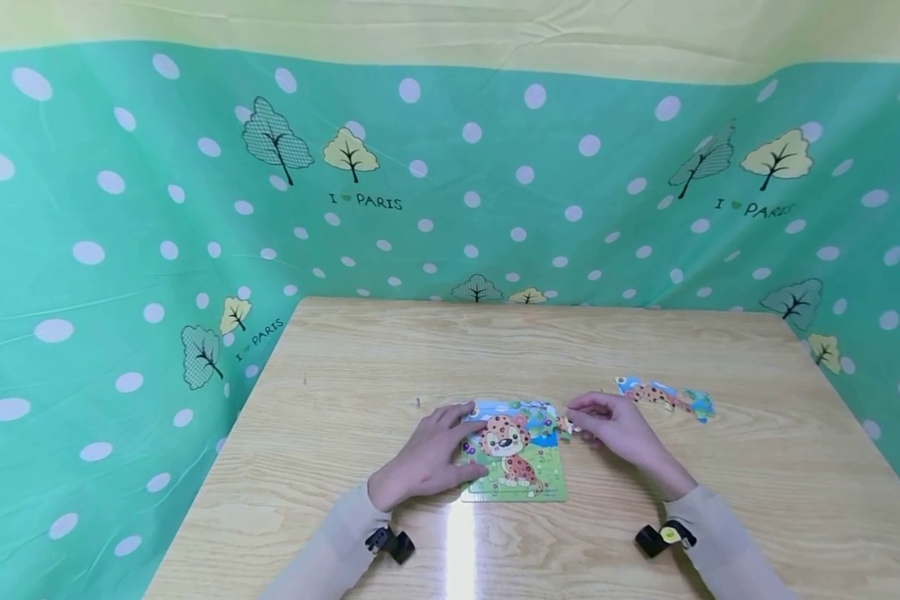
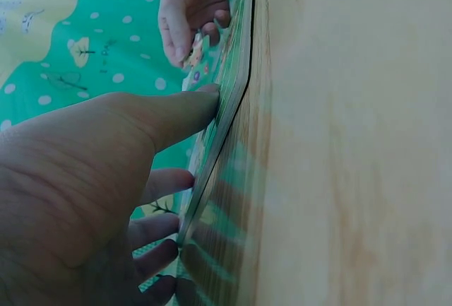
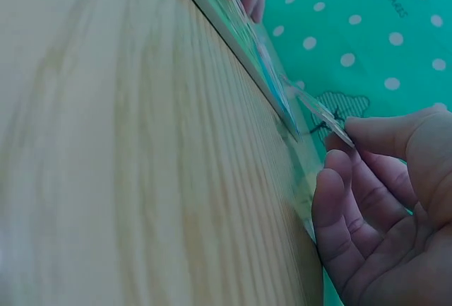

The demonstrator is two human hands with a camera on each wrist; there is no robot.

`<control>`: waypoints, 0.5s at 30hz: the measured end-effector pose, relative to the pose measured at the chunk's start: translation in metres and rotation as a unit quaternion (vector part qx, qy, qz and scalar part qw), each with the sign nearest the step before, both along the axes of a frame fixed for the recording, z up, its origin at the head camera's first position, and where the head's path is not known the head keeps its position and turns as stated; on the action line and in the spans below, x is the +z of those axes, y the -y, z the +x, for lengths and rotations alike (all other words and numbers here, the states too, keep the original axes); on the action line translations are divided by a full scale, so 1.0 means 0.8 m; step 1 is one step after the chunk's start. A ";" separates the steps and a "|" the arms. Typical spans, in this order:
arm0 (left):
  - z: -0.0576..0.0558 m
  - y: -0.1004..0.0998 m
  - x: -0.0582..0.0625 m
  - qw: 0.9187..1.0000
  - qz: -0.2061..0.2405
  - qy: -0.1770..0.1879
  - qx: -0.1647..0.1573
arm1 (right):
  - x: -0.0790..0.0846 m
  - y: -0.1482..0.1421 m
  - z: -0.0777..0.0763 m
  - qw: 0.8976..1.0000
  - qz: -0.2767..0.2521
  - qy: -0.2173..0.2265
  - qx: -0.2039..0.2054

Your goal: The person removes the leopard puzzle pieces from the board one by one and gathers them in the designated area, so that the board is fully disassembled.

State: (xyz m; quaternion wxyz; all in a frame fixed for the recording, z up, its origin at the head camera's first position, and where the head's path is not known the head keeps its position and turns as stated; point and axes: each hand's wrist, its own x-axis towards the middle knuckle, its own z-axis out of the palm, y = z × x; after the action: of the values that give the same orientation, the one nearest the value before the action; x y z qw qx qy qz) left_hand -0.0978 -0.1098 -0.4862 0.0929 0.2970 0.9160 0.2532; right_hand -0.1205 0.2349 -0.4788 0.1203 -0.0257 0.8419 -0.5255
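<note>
A square jigsaw puzzle [image 1: 517, 471] with a cartoon leopard on green grass and blue sky lies flat on the table. My left hand [image 1: 437, 454] rests across its left side, fingers spread and straight, the thumb [image 2: 187, 114] lying on the near part of the board. Between thumb and fingers, my right hand [image 1: 617, 427] pinches a small jigsaw piece [image 3: 326, 116]. That piece is tilted close to the puzzle's right edge, overlapping it in the head view. The right hand's other fingers [image 3: 330, 196] curl loosely below the piece.
Several loose jigsaw pieces [image 1: 656, 395], some spotted and some blue-green, lie behind and right of my right hand. The wooden table [image 1: 330, 358] meets a green dotted cloth [image 1: 450, 167] at the back. A camera band [image 1: 392, 543] circles each wrist.
</note>
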 end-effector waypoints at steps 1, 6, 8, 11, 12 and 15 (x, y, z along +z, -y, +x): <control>0.000 0.000 0.000 1.000 0.000 0.000 0.000 | 0.000 -0.003 0.000 1.000 0.002 -0.002 -0.001; 0.001 0.000 -0.001 1.000 0.001 -0.002 0.001 | 0.002 -0.016 0.000 1.000 0.022 -0.011 -0.011; 0.001 0.000 -0.002 1.000 0.000 -0.002 0.001 | 0.003 -0.020 0.000 0.999 0.030 -0.012 -0.018; 0.001 -0.001 -0.001 1.000 -0.001 -0.001 0.001 | 0.005 -0.027 0.001 0.999 0.039 -0.014 -0.023; 0.001 -0.001 -0.001 1.000 -0.001 -0.001 0.001 | 0.006 -0.029 0.002 0.999 0.041 -0.015 -0.024; 0.001 0.000 -0.001 1.000 -0.003 -0.003 -0.001 | 0.008 -0.035 0.003 0.998 0.051 -0.022 -0.031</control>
State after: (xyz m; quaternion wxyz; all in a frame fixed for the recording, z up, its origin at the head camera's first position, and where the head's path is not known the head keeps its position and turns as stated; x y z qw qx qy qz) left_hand -0.0973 -0.1096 -0.4869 0.0910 0.2980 0.9168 0.2498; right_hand -0.1180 0.2629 -0.4725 0.0869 -0.0047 0.8702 -0.4850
